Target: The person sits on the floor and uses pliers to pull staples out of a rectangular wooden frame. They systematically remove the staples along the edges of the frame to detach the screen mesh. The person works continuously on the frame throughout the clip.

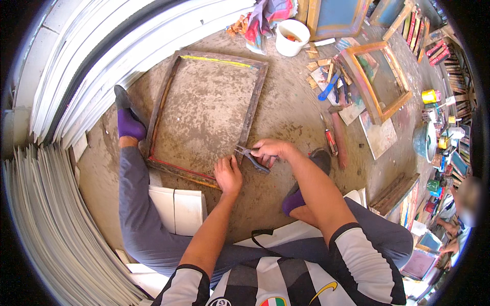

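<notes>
A dark, worn wooden frame (255,95) lies flat on the floor between my legs, with yellow and red strips along parts of its inner edge. My left hand (228,175) grips its near right corner, covering that corner. In my right hand (273,149) is a pair of pliers (248,153) with dark handles. Their jaws point left and meet the frame's right rail close to the corner. Whether the jaws hold anything is too small to tell.
Right of me lie a red-handled screwdriver (331,142), a hammer (339,137) and a blue cutter (329,86). Beyond are a lighter wooden frame (403,76) and a white bucket (292,40). White sheets (66,219) are stacked left. Another person (451,229) sits far right.
</notes>
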The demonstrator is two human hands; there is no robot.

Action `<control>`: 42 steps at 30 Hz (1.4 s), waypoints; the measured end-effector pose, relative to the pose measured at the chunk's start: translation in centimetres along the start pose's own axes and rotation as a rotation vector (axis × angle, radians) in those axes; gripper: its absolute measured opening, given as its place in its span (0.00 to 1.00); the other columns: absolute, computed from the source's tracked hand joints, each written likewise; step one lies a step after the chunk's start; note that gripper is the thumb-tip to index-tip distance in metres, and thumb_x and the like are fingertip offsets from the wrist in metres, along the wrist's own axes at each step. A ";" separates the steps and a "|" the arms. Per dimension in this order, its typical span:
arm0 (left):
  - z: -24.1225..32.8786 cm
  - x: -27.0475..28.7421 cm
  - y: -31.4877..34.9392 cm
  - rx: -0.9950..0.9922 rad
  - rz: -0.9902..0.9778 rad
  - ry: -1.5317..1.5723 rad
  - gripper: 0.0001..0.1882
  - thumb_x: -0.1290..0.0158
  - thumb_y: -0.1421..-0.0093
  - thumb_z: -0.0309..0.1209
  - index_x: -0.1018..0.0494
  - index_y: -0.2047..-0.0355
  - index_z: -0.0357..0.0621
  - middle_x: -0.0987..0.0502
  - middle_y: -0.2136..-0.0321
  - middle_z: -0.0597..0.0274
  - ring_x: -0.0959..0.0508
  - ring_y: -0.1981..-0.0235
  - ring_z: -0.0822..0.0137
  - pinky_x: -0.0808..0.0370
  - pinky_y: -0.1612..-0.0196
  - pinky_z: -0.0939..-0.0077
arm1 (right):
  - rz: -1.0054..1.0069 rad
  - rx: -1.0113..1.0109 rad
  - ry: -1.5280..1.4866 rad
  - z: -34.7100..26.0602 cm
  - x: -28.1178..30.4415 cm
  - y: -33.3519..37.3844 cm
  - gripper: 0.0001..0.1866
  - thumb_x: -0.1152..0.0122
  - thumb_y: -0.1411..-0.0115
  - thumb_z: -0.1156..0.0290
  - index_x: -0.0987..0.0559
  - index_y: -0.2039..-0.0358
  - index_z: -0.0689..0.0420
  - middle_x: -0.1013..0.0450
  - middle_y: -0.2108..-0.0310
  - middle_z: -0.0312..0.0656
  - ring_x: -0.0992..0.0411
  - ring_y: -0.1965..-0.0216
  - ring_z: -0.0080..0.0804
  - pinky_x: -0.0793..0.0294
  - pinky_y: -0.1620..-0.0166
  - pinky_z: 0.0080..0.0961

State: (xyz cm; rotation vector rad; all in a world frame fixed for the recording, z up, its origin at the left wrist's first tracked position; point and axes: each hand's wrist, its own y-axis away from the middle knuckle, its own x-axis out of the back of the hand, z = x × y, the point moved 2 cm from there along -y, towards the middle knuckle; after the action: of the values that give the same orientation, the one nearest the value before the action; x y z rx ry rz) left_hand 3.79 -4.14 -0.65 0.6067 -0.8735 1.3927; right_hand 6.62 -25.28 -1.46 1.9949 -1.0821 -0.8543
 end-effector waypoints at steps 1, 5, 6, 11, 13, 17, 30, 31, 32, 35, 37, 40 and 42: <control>0.0 -0.2 0.1 0.008 -0.019 -0.021 0.08 0.48 0.35 0.34 0.25 0.62 0.43 0.24 0.63 0.53 0.26 0.60 0.46 0.31 0.58 0.51 | -0.018 -0.027 0.080 -0.7 0.7 -0.1 0.22 0.42 0.33 0.57 0.25 0.46 0.57 0.23 0.61 0.46 0.21 0.64 0.37 0.18 0.64 0.41; -0.3 -0.4 0.1 0.039 -0.017 -0.013 0.09 0.48 0.35 0.35 0.25 0.62 0.43 0.24 0.64 0.54 0.26 0.60 0.48 0.31 0.57 0.52 | -0.022 -0.089 0.335 -4.1 1.8 0.0 0.17 0.42 0.33 0.61 0.22 0.47 0.53 0.22 0.69 0.37 0.23 0.69 0.28 0.21 0.71 0.36; -0.2 -0.5 0.2 0.041 -0.016 -0.010 0.09 0.48 0.35 0.35 0.25 0.62 0.43 0.24 0.64 0.54 0.26 0.59 0.48 0.31 0.56 0.52 | -0.017 -0.083 0.368 -4.6 2.0 0.1 0.16 0.41 0.33 0.61 0.21 0.48 0.53 0.23 0.70 0.36 0.23 0.70 0.27 0.22 0.72 0.36; 0.2 -0.2 0.0 0.057 -0.022 -0.007 0.09 0.48 0.35 0.35 0.25 0.61 0.43 0.24 0.64 0.54 0.26 0.59 0.48 0.31 0.56 0.53 | -0.058 -0.166 0.271 -4.9 1.8 0.5 0.17 0.43 0.32 0.55 0.19 0.53 0.54 0.23 0.72 0.35 0.26 0.76 0.26 0.24 0.77 0.34; 0.2 -0.2 0.1 0.058 -0.020 -0.018 0.09 0.48 0.35 0.35 0.25 0.62 0.43 0.24 0.64 0.54 0.26 0.59 0.48 0.31 0.56 0.54 | -0.107 -0.158 0.062 -3.1 1.1 0.4 0.17 0.45 0.31 0.54 0.21 0.55 0.56 0.24 0.74 0.38 0.26 0.79 0.27 0.25 0.78 0.33; 0.7 0.1 0.0 0.077 -0.046 -0.005 0.09 0.48 0.34 0.35 0.26 0.61 0.43 0.24 0.64 0.55 0.26 0.59 0.48 0.31 0.56 0.54 | -0.044 -0.016 -0.084 0.4 -0.5 -0.3 0.19 0.46 0.31 0.52 0.24 0.59 0.58 0.23 0.77 0.43 0.27 0.83 0.31 0.26 0.80 0.35; -0.9 -1.1 0.5 0.045 -0.022 -0.025 0.11 0.48 0.35 0.37 0.27 0.60 0.42 0.25 0.63 0.53 0.26 0.58 0.47 0.30 0.55 0.51 | 0.251 0.112 -0.206 -4.1 -9.3 4.6 0.18 0.49 0.29 0.59 0.25 0.67 0.62 0.25 0.79 0.44 0.25 0.82 0.30 0.30 0.84 0.28; -0.8 -1.0 0.4 0.047 -0.018 -0.001 0.11 0.48 0.35 0.37 0.27 0.60 0.42 0.25 0.63 0.52 0.26 0.58 0.47 0.30 0.55 0.51 | 0.289 0.153 -0.254 -3.5 -9.3 4.8 0.17 0.49 0.29 0.59 0.25 0.66 0.61 0.24 0.77 0.43 0.23 0.79 0.30 0.28 0.81 0.28; -0.6 -0.9 0.3 0.044 -0.014 0.016 0.12 0.48 0.35 0.37 0.26 0.59 0.42 0.25 0.63 0.52 0.26 0.58 0.46 0.30 0.55 0.51 | 0.327 0.194 -0.300 -2.1 -9.3 4.6 0.16 0.48 0.29 0.59 0.25 0.64 0.60 0.22 0.74 0.43 0.22 0.77 0.30 0.26 0.79 0.28; -0.1 -0.7 0.0 0.025 -0.008 0.080 0.12 0.47 0.35 0.37 0.26 0.58 0.43 0.25 0.63 0.51 0.26 0.58 0.46 0.30 0.54 0.52 | 0.339 0.197 -0.409 3.9 -8.1 2.3 0.14 0.47 0.30 0.58 0.24 0.58 0.57 0.20 0.66 0.42 0.20 0.68 0.30 0.22 0.70 0.30; 0.2 -0.2 -0.2 0.011 -0.015 0.128 0.12 0.47 0.35 0.37 0.25 0.57 0.43 0.25 0.62 0.50 0.27 0.58 0.46 0.30 0.53 0.52 | 0.310 0.187 -0.473 6.3 -7.8 1.7 0.15 0.44 0.31 0.56 0.24 0.56 0.56 0.21 0.64 0.40 0.22 0.65 0.30 0.22 0.67 0.31; 0.3 -0.2 -0.9 -0.053 -0.019 0.135 0.12 0.47 0.35 0.35 0.25 0.55 0.44 0.25 0.62 0.50 0.27 0.58 0.46 0.30 0.52 0.52 | 0.262 0.204 -0.521 7.2 -7.6 1.2 0.18 0.40 0.34 0.53 0.24 0.55 0.55 0.25 0.65 0.37 0.26 0.65 0.30 0.24 0.65 0.32; 0.3 -0.1 -1.1 -0.051 -0.025 0.106 0.12 0.47 0.35 0.34 0.25 0.55 0.44 0.25 0.61 0.50 0.27 0.57 0.46 0.31 0.52 0.52 | 0.227 0.193 -0.506 7.1 -6.9 0.7 0.19 0.41 0.34 0.53 0.24 0.53 0.55 0.25 0.65 0.36 0.26 0.65 0.30 0.23 0.64 0.32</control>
State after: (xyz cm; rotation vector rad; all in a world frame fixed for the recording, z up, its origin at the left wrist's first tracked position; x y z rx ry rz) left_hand 4.82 -4.53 -0.43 0.4990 -0.8110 1.3637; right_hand -2.30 -21.43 -3.18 1.7988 -1.6959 -1.2027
